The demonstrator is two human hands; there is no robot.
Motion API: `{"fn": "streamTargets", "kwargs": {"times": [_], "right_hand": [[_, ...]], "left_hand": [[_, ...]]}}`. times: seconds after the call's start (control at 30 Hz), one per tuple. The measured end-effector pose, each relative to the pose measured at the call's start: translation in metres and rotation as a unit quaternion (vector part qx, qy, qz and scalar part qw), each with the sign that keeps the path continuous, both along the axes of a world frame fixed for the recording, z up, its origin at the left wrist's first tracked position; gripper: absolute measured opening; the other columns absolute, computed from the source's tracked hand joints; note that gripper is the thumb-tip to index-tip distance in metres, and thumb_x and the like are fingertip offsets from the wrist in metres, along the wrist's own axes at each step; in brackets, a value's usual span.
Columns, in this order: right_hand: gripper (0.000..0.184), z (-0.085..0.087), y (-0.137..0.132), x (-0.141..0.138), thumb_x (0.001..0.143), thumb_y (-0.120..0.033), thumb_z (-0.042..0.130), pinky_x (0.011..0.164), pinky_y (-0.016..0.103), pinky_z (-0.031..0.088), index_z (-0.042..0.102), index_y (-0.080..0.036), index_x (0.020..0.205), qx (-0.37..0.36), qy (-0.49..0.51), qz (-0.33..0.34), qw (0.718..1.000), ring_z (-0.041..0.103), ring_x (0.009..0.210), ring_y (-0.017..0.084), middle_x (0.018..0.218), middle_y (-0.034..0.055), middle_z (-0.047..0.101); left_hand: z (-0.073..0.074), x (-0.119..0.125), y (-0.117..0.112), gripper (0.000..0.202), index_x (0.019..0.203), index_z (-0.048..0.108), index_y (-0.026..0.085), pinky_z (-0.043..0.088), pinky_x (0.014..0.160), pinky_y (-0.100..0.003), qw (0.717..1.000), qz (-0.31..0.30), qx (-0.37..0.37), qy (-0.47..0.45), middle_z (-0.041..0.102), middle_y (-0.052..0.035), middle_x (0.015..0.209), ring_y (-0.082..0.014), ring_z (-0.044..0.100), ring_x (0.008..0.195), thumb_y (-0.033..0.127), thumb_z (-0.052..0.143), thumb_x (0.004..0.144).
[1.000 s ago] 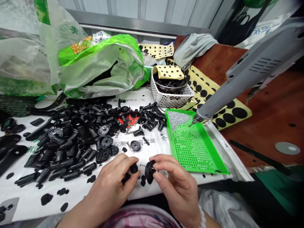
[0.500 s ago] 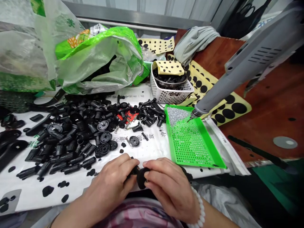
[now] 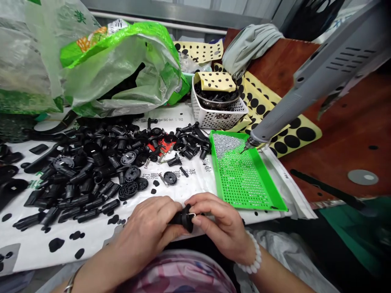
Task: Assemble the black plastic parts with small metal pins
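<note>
My left hand (image 3: 152, 226) is closed around a black plastic part with a round flange (image 3: 187, 219), held sideways near the table's front edge. The flange faces right, toward my right hand (image 3: 221, 226). Thumb and forefinger of that hand pinch a small shiny metal piece (image 3: 192, 214) against the flange's face; how deep it sits I cannot tell. My left fingers hide much of the part's body. Beyond the left hand lies a heap of black plastic parts (image 3: 88, 175), with a black slotted disc (image 3: 170, 178) and a small black screw-like piece (image 3: 183, 171) apart from it.
A green perforated tray (image 3: 276, 195) holding small silvery pieces (image 3: 227, 144) stands to the right. Above it hangs a grey electric screwdriver (image 3: 284, 110), bit pointing down. Behind are a white basket (image 3: 220, 119), yellow sticker sheets (image 3: 287, 140) and a green-and-clear plastic bag (image 3: 122, 81).
The black part has turned so its body and flange edge show more. My right fingertips have shifted up and now pinch the metal piece at the flange. The view has shifted slightly.
</note>
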State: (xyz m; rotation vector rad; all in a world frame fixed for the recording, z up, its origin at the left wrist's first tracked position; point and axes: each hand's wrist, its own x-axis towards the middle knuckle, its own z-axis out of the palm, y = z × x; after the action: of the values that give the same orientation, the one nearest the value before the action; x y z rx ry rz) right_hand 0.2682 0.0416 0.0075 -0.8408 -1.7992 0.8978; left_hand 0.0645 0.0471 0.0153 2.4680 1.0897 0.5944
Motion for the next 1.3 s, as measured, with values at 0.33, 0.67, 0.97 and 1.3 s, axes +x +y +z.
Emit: {"fn": "streamTargets", "kwargs": {"times": [0.33, 0.67, 0.97, 1.3], "right_hand": [[0.028, -0.002, -0.003, 0.001, 0.084, -0.03, 0.064, 0.076, 0.031, 0.055, 0.056, -0.019, 0.109, 0.057, -0.025, -0.022, 0.998, 0.064, 0.086, 0.019, 0.1, 0.0103, 0.065], [0.039, 0.014, -0.013, 0.009, 0.092, -0.028, 0.052, 0.088, 0.029, 0.051, 0.045, -0.013, 0.127, 0.183, -0.201, 0.005, 0.962, 0.058, 0.107, 0.019, 0.114, 0.0152, 0.062], [0.04, 0.009, -0.009, -0.01, 0.09, -0.039, 0.055, 0.069, 0.026, 0.053, 0.054, -0.009, 0.116, 0.119, -0.102, -0.003, 0.988, 0.064, 0.079, 0.018, 0.088, 0.0125, 0.067], [0.058, 0.025, -0.007, -0.003, 0.093, -0.048, 0.041, 0.074, 0.038, 0.053, 0.04, -0.003, 0.13, 0.209, -0.316, -0.026, 0.925, 0.062, 0.098, 0.029, 0.12, 0.0271, 0.057]], "left_hand": [[-0.006, -0.011, -0.005, 0.05, 0.141, 0.022, 0.031, 0.047, 0.079, -0.026, 0.992, -0.021, -0.117, -0.032, 0.055, -0.0042, 0.102, -0.0149, 0.056, 0.091, 0.018, 0.035, 0.095], [-0.004, -0.012, -0.015, 0.017, 0.104, 0.052, 0.026, 0.05, 0.068, -0.023, 0.911, 0.075, -0.35, -0.203, 0.062, 0.0011, 0.087, -0.0134, 0.06, 0.077, 0.031, 0.053, 0.088], [-0.011, -0.013, -0.018, 0.01, 0.096, 0.056, 0.027, 0.048, 0.075, -0.021, 0.933, 0.068, -0.257, -0.243, 0.062, 0.0018, 0.091, -0.013, 0.06, 0.085, 0.023, 0.055, 0.086], [-0.016, -0.002, -0.017, 0.013, 0.092, 0.054, 0.023, 0.049, 0.07, -0.023, 0.84, 0.116, -0.411, -0.334, 0.062, 0.0012, 0.083, -0.0132, 0.06, 0.077, 0.03, 0.06, 0.083]]}}
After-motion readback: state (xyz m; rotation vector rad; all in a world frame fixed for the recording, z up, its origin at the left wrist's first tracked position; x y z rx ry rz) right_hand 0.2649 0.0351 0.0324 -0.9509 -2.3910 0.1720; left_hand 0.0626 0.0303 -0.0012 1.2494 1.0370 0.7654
